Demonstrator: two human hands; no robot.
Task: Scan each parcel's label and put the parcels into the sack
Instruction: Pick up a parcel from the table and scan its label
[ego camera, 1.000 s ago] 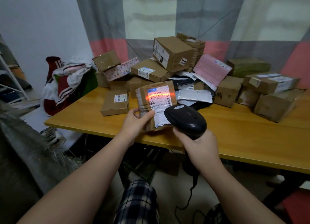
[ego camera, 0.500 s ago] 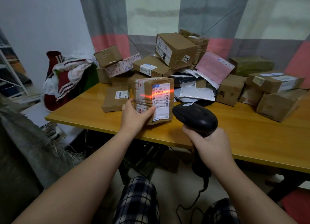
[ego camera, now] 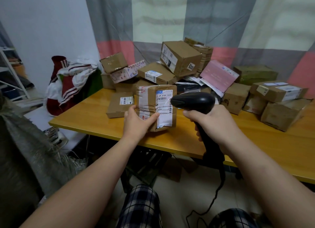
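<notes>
My left hand (ego camera: 137, 121) grips a small taped cardboard parcel (ego camera: 150, 101) upright above the front of the wooden table (ego camera: 255, 142); its white label (ego camera: 164, 106) faces me. My right hand (ego camera: 213, 122) holds a black corded barcode scanner (ego camera: 194, 102) by its handle, the head close to the label's right edge. No red beam shows on the label. The grey woven sack (ego camera: 25, 145) hangs open at the far left, below table height. A pile of parcels (ego camera: 179, 64) covers the back of the table.
A flat brown parcel (ego camera: 119, 105) lies just behind my left hand. More boxes (ego camera: 279, 98) stack at the right rear. Clothes (ego camera: 71, 81) are heaped left of the table. The scanner cable (ego camera: 219, 188) drops between my knees. A white rack (ego camera: 12, 74) stands far left.
The red scan line on the label has gone out. The parcel now stands more upright, and the scanner head has swung left, closer to the label.
</notes>
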